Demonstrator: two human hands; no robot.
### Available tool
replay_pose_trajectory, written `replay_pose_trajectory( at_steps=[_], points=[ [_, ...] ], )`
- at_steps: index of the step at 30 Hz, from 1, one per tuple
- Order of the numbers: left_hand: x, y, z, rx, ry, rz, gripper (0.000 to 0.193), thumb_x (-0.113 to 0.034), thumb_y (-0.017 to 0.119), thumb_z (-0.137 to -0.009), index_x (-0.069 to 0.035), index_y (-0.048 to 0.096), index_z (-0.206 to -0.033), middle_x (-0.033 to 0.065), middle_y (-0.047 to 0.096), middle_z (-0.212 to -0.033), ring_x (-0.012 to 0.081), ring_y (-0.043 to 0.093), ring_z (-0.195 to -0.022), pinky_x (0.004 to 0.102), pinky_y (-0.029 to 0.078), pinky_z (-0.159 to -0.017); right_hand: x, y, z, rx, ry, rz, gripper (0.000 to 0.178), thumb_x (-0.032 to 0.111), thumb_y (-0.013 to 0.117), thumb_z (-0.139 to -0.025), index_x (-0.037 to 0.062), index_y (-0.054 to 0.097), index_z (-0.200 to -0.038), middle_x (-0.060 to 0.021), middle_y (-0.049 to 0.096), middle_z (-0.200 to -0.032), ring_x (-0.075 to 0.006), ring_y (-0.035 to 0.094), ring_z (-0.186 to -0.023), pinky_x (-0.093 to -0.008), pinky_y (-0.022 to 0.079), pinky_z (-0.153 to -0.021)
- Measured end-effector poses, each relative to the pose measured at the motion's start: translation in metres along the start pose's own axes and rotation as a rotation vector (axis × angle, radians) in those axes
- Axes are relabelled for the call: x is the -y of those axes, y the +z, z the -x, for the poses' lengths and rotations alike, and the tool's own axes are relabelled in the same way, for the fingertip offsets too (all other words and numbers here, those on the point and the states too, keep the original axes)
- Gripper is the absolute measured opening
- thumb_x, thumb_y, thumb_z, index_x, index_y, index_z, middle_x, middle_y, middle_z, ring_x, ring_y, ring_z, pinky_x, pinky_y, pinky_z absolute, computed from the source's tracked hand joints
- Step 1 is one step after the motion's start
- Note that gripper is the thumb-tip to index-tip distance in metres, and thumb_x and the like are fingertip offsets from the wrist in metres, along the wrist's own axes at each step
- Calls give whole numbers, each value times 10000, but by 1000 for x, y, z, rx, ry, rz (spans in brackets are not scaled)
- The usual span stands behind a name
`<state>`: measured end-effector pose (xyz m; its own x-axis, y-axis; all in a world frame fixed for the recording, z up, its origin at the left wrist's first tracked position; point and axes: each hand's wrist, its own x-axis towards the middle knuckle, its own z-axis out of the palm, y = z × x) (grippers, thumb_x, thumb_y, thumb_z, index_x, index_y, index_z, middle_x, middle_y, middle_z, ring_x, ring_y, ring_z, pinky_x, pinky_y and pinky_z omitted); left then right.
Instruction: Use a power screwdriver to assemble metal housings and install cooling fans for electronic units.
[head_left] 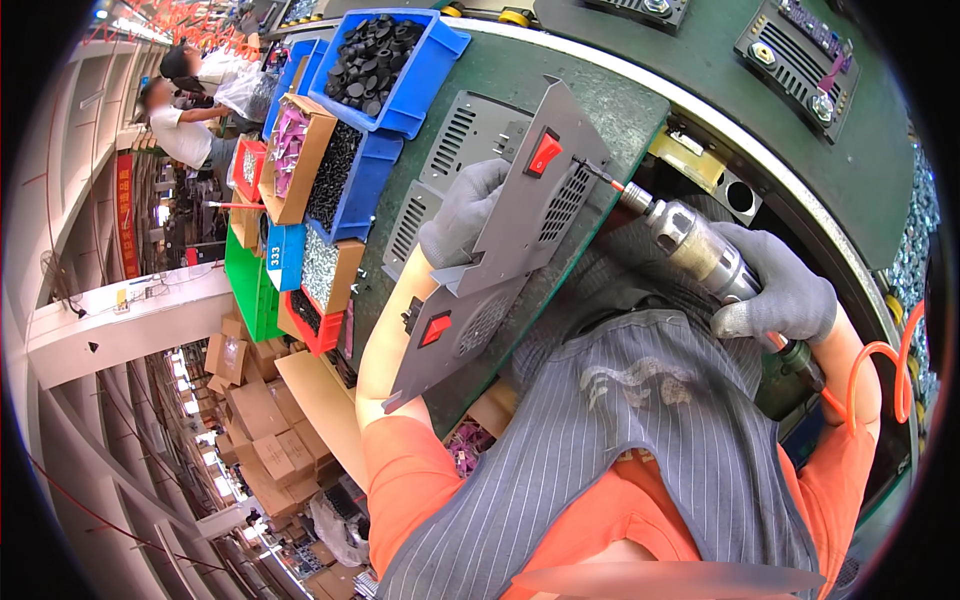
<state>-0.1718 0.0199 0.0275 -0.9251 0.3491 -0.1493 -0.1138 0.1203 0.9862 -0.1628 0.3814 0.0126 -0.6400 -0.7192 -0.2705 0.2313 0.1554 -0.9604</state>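
Note:
My gloved left hand (462,215) is closed on the left edge of a dark grey metal panel (520,215), which stands tilted over the green work surface. A red rocker switch (545,155) sits in this panel beside a slotted vent. Below it, a second grey panel (425,368) with a red switch and a round vent rests partly over my left forearm. My gloved right hand (785,285) is wrapped round an air screwdriver (700,245). The tool's thin bit points at the panel by the vent's upper corner; whether it touches a screw is too small to tell.
Blue bins hold black rubber pieces (375,60) and black screws (335,175). Smaller boxes with pink parts (290,140) and silver screws (325,270) stand nearby. Slotted metal plates (450,150) lie behind my left hand. An orange air hose (885,350) curls at right.

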Motion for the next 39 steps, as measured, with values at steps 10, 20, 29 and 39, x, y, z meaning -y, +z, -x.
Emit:
replay_pose_trajectory(
  at_steps=[10, 20, 29, 39],
  points=[
    [-18, -7, -13, 120, -106, -309, 394, -306, 579, -974, 51, 633, -1133, 73, 692, -953, 101, 623, -865, 266, 517, -730, 38, -6, -6, 25, 127, 155, 738, 261, 821, -658, -36, 547, -1275, -85, 628, -965, -176, 586, -877, -331, 490, -824],
    [-20, -33, 18, -269, -353, 651, 358, -122, 501, -989, 26, 500, -1315, 57, 559, -916, 67, 454, -666, 169, 379, -494, 17, 17, 16, -78, -71, 89, 932, 445, 906, -572, -26, 551, -1293, -71, 644, -987, -157, 604, -900, -315, 489, -842],
    [-41, -20, 31, -275, -33, 487, 327, -79, 494, -979, 19, 516, -1290, 119, 633, -989, 55, 445, -610, 154, 343, -462, 43, 58, -7, 90, -162, 115, 934, 411, 890, -579, -18, 529, -1327, -110, 654, -1078, -195, 640, -967, -338, 491, -889],
    [-64, -14, 53, -81, 24, 427, 255, -151, 507, -990, -1, 635, -1152, 76, 654, -890, 22, 506, -612, 137, 371, -483, 58, 72, -19, 109, -133, 79, 879, 375, 888, -605, -9, 532, -1312, -60, 627, -1021, -167, 590, -928, -317, 474, -874]
  ],
)
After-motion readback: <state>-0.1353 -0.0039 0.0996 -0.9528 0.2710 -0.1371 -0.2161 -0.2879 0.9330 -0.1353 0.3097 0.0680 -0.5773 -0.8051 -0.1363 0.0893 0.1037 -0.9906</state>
